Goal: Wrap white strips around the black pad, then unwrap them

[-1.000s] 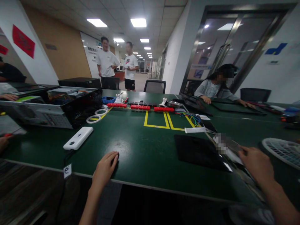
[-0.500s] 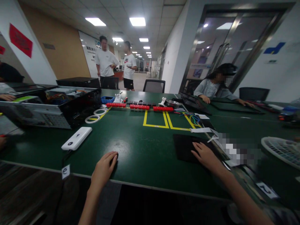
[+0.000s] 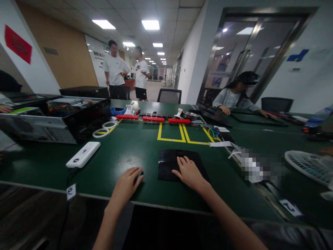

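My left hand (image 3: 127,184) rests low on the green table, its fingers curled over a small dark rounded thing (image 3: 141,173). Most of that thing is hidden under the palm, so its kind does not show. Flat on a thin black mat (image 3: 166,170) lies my right hand (image 3: 189,172), fingers stretched and slightly spread, pressing on its upper surface. The mat looks like a mouse pad and sits to the right of my left hand, a short gap between them.
An open computer case (image 3: 78,119) stands at the left, with a white power bank (image 3: 83,154) and white rings (image 3: 101,133) near it. Red strips (image 3: 153,119) and yellow tape outlines (image 3: 171,140) lie ahead. Cables and a white fan grille (image 3: 307,165) are right. A co-worker (image 3: 234,97) sits across.
The black mat has slid left along the table under my right hand. My left hand has moved a little to the right with the dark thing beneath it.
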`<state>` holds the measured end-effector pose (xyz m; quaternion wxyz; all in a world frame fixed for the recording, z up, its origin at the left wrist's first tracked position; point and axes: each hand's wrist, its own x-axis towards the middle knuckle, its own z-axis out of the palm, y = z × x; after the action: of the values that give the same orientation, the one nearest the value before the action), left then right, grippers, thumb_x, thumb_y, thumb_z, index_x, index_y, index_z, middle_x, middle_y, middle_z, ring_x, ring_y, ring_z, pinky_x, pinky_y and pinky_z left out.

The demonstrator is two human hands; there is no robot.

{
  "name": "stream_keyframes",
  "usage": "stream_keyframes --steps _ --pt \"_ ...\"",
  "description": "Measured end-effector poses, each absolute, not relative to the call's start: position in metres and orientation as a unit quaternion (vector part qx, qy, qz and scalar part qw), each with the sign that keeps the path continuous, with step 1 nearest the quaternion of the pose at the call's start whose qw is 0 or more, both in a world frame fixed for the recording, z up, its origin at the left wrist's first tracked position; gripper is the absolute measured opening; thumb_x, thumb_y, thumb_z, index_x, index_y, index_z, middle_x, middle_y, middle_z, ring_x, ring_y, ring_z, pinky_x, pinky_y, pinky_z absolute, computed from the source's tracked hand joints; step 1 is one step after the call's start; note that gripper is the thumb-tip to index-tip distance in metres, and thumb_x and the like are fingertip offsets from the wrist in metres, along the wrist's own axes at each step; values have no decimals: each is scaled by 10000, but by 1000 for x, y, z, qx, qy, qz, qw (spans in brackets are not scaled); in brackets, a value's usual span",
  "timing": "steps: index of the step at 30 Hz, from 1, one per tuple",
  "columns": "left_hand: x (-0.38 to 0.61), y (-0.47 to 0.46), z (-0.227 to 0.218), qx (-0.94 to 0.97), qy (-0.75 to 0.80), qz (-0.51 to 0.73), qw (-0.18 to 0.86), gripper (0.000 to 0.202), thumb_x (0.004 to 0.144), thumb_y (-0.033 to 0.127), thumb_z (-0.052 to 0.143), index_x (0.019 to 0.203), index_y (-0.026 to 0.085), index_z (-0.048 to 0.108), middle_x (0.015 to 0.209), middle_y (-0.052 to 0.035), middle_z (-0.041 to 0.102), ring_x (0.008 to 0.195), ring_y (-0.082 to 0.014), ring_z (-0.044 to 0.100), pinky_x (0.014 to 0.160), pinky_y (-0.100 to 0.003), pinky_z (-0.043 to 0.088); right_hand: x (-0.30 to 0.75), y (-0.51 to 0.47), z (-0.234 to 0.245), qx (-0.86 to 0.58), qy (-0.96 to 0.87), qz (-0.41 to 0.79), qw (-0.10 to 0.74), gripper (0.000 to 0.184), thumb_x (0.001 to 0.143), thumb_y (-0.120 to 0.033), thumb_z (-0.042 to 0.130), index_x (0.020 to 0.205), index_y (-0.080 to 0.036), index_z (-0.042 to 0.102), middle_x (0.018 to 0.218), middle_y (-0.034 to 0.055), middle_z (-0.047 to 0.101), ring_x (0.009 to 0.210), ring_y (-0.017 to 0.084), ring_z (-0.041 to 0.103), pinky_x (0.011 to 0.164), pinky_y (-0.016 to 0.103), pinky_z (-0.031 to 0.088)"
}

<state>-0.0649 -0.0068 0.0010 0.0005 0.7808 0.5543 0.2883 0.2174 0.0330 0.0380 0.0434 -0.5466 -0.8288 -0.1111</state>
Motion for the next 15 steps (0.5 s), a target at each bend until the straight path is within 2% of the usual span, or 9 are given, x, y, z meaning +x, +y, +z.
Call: stream_keyframes --steps 5,10,12,15 --pt "-54 -6 -1 818 502 278 19 449 827 392 593 1250 247 553 1272 -66 588 1177 -237 523 1007 -418 402 187 22 42 -534 -840 -86 37 640 896 -489 378 1322 -15 442 1304 230 494 1234 342 390 958 464 357" --pt "-54 -4 -7 832 491 258 17 515 772 421 657 1245 241 560 1260 -88 597 1174 -273 522 1014 -479 373 170 16 37 -522 -846 -91 59 658 882 -496 413 1329 -13 431 1315 239 479 1231 354 387 968 484 346" --pt "-55 -4 -7 832 491 257 18 499 781 424 647 1238 242 565 1260 -84 598 1185 -270 513 1016 -476 371 172 18 38 -513 -852 -82 68 639 877 -493 427 1318 -30 449 1294 232 500 1219 349 405 963 495 354" --pt "-55 -5 -6 831 494 256 17 478 808 420 618 1242 230 562 1263 -79 597 1196 -259 505 1029 -462 362 192 26 45 -451 -887 -42 90 555 883 -457 433 1313 -108 473 1304 173 509 1208 293 439 968 450 384"
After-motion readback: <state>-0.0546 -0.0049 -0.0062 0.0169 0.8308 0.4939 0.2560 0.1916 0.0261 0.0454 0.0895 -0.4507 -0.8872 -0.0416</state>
